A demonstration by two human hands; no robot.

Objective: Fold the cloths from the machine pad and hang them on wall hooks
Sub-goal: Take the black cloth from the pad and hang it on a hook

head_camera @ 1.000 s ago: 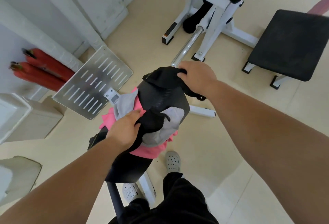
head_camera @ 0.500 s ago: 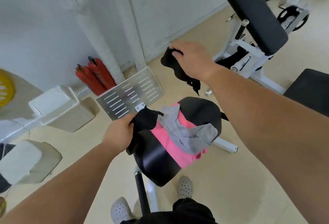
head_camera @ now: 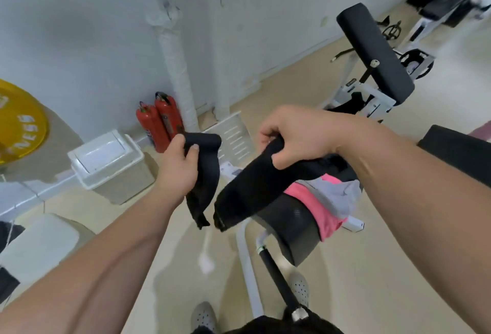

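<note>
The left grip [head_camera: 176, 171] is closed round a narrow black cloth [head_camera: 204, 174], with the thumb pressed on its front. The top of that cloth folds over above the fingers, and the rest hangs down in the air. The right grip [head_camera: 297, 139] is curled tight round a thicker black cloth [head_camera: 247, 190], which slopes down and to the left from the fist. The lower ends of the two black pieces hang near each other with a small gap between them. Whether they join behind the hands, I cannot tell.

Just below and behind the right forearm is the black machine pad [head_camera: 289, 224]. A pink cloth [head_camera: 303, 195] lies across it, and a grey cloth [head_camera: 337, 195] lies crumpled on top of the pink one.

Beyond the hands a slotted metal plate [head_camera: 236, 134] stands near the wall. Two red fire extinguishers [head_camera: 159, 123] stand beside a white wrapped pipe [head_camera: 178, 73], and a white bin [head_camera: 106, 155] is to their left. Higher on the wall are two small hooks [head_camera: 166, 5]; nothing hangs from either. A yellow disc [head_camera: 18, 121] shows at the far left, and a second padded bench [head_camera: 374, 52] stands at the right. The person's grey shoes [head_camera: 202, 315] rest on the pale floor [head_camera: 372, 267].
</note>
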